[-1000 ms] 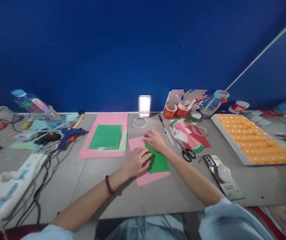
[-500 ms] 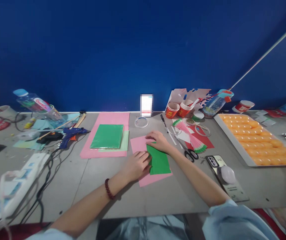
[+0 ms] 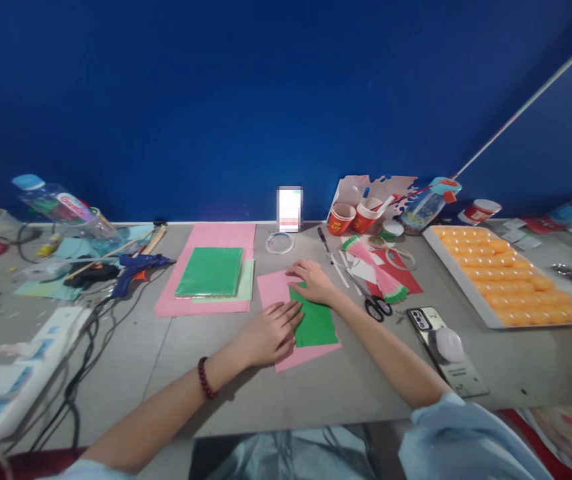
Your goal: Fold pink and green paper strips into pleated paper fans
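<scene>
Here, left hand (image 3: 272,335) lies flat, whether right hand (image 3: 312,283) pinches I cannot tell — uneven pressing could skew the green paper (image 3: 317,327).

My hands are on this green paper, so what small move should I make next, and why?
Probably smooth your left hand gently along the green sheet while your right hand steadies its upper end: your left fingers reach over its left side, and it lies on the pink sheet.
</scene>
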### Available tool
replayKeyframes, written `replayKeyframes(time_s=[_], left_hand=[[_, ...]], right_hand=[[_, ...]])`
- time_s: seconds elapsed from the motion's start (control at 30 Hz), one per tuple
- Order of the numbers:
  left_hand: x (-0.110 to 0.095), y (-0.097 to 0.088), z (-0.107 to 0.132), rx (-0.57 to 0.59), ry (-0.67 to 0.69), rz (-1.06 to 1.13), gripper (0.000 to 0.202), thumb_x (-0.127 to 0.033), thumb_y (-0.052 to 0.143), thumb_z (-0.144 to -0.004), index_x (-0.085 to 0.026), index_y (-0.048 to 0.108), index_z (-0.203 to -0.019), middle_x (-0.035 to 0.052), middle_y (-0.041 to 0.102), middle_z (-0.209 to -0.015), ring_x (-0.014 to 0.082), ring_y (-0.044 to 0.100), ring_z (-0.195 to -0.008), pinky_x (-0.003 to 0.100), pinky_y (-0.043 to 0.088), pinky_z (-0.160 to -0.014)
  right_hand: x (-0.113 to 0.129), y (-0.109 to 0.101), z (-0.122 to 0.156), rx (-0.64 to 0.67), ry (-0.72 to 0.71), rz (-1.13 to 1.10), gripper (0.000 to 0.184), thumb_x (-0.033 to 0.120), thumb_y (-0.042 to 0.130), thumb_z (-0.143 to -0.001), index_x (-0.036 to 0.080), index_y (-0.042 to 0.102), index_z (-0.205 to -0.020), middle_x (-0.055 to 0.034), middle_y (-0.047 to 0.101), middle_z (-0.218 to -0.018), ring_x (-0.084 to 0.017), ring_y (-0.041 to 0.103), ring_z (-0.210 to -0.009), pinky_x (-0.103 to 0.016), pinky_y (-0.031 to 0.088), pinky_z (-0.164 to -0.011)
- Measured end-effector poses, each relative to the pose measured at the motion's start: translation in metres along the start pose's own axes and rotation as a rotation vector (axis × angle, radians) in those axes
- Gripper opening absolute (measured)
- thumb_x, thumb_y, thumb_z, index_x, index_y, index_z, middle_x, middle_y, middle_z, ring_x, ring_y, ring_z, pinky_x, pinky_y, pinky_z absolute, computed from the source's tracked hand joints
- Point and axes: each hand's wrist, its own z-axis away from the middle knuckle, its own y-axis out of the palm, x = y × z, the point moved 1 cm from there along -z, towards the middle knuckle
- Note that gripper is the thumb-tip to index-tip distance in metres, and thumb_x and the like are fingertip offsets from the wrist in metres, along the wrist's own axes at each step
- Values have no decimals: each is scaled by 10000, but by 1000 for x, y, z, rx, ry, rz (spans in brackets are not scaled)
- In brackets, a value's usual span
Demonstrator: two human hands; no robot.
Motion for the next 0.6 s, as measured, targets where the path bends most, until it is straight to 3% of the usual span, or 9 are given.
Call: replayKeyframes(time_s=[0.27, 0.6], left_hand=[[3, -18, 12, 112, 193, 135, 626, -283, 471, -803, -98, 349, -1388, 152, 396, -1426, 269, 325, -1339, 413, 256, -1100], [-1, -11, 17, 105, 251, 185, 628, -288, 487, -778, -111, 382, -1371, 154, 423, -1407, 289, 339, -1329, 431, 280, -1089]], right_hand=[[0, -3, -1, 21, -3, -32, 243, 321, 569, -848, 214, 596, -1064, -73, 565, -1055, -220, 503, -957, -365, 365, -850], [1, -4, -1, 32, -1, -21, 240, 321, 573, -847, 208, 595, -1058, -72, 566, -1054, -216, 503, -972, -359, 366, -863]])
